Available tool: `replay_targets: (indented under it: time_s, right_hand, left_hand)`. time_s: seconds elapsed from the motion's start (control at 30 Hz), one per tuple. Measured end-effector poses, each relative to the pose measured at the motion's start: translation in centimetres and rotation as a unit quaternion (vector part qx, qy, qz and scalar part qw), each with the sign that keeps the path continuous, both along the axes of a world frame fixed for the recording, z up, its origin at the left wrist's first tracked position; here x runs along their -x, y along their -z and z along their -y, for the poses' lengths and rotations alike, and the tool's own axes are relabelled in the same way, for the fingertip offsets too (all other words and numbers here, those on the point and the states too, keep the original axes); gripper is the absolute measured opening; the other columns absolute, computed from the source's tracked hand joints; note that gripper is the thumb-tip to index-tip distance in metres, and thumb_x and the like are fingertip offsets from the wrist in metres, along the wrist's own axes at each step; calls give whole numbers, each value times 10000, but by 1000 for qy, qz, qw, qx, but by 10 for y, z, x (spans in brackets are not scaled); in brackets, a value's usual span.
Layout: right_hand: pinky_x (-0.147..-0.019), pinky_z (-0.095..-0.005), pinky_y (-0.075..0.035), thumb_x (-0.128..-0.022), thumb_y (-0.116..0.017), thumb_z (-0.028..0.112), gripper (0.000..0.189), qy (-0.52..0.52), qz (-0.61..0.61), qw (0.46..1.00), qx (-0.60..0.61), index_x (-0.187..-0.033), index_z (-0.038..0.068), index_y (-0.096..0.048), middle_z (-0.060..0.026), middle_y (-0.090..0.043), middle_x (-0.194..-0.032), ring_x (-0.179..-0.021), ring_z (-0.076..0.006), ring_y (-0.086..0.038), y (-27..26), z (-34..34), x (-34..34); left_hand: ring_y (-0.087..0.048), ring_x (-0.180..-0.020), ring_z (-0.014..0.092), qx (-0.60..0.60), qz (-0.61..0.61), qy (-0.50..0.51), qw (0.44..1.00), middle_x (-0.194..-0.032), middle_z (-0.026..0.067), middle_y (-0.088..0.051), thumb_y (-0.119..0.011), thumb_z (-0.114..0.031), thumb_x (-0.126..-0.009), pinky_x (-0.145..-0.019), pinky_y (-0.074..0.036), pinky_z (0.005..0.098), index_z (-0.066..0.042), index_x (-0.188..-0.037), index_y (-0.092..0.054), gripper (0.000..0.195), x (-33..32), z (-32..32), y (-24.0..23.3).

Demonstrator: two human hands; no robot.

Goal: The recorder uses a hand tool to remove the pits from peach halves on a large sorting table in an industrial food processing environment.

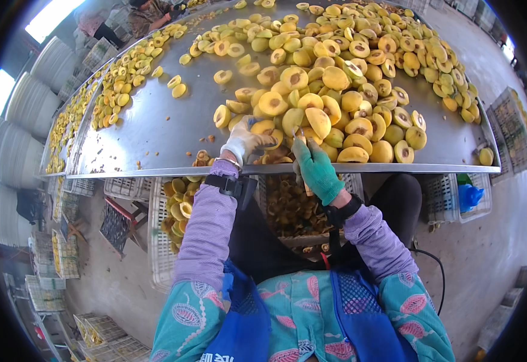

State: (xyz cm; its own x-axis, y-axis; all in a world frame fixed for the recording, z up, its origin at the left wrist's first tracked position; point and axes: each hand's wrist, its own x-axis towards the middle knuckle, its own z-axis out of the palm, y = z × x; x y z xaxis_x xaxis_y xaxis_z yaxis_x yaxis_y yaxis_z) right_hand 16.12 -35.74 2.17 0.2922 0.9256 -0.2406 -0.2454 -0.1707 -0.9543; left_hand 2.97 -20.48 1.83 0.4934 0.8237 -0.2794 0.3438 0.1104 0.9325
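Observation:
Many halved yellow stone fruits (359,128) lie heaped on a metal table (191,140). My left hand (244,139), in a pale glove, is at the heap's near left edge, with its fingers around a fruit half. My right hand (316,165), in a green glove, is closed on a small tool with a wooden handle (308,189) and a thin metal tip. That tip is against the fruit at the front of the heap. Dark scraps (202,158) lie on the table left of my left hand.
Below the table edge, a white plastic crate (158,253) holds fruit halves and another container holds brown scraps (293,208). At right a crate (480,212) has a blue bag. Stacked white tubs (19,149) stand at left. A person (150,18) is at the far table edge.

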Motion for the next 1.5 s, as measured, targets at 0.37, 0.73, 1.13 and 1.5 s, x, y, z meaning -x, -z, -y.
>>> replay_targets:
  time_s: [0.37,0.73,1.13,1.5]
  right_hand:
    - [-512,-486,-442,-938,-492,340,344,-10,428,893,-137,-889,6,-555,-232,-582,-625,-592,-416,-587,-12,4,9]
    - [-545,-490,-444,-944,-481,320,355,-11,481,858,-179,-796,2,-531,-237,-578,-651,-632,-419,-584,19,22,23]
    - [-614,-313,-439,-966,-496,233,273,19,173,983,-65,-966,-27,-576,-104,-576,-703,-658,-167,-529,9,26,62]
    - [-622,-417,-437,-942,-490,265,323,51,123,989,-57,-876,-42,-567,-266,-586,-749,-730,-429,-574,13,24,60]
  left_hand:
    - [-594,-937,118,-240,194,17,951,-1088,32,-586,-656,-111,-831,-824,-479,250,10,-1180,-528,391,16,76,-30]
    - [-535,-700,57,-83,266,-177,944,-840,25,-622,-598,-115,-890,-620,-444,200,17,-1038,-632,201,-5,107,-40]
    - [-566,-743,65,-205,165,-164,951,-918,52,-657,-593,-76,-882,-666,-477,201,27,-1036,-628,189,-2,103,-24]
    - [-556,-692,61,-209,111,-109,965,-852,44,-656,-598,-72,-873,-623,-467,204,18,-1023,-631,178,-3,98,-23]
